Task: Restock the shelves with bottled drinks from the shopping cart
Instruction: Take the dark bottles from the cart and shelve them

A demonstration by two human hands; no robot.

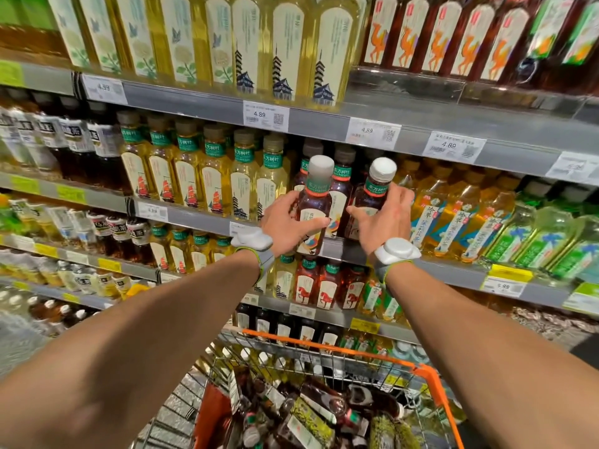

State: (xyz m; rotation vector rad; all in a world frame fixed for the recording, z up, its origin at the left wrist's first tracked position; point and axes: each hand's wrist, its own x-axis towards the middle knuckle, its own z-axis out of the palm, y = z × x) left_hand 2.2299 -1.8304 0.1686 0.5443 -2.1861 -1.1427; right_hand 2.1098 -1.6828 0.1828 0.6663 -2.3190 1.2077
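Two dark red-brown plastic tea bottles with white screw caps are held up against the grey metal shelf rail (194, 218), one in each hand. The left bottle (316, 196) is clamped by the left hand (285, 222), with the thumb laid across the cream label and the fingers curled round its left side. Its base hangs just in front of the rail and is not yet set down. The right bottle (372, 192) is gripped by the right hand (382, 222), fingers wrapped round the body; whether its base rests beyond the rail is hidden by the hand. Similar dark bottles are seen standing just behind the rail. Well below the rail, more bottles are heaped in the orange-rimmed wire shopping cart (431, 377).

The bottles appear full, so some weight is to be expected. The walls are judged stiff enough for a firm squeeze, though the glossy label film may prove slippery. The mid-body, below the shoulder, is judged the surest place to hold, not the cap.
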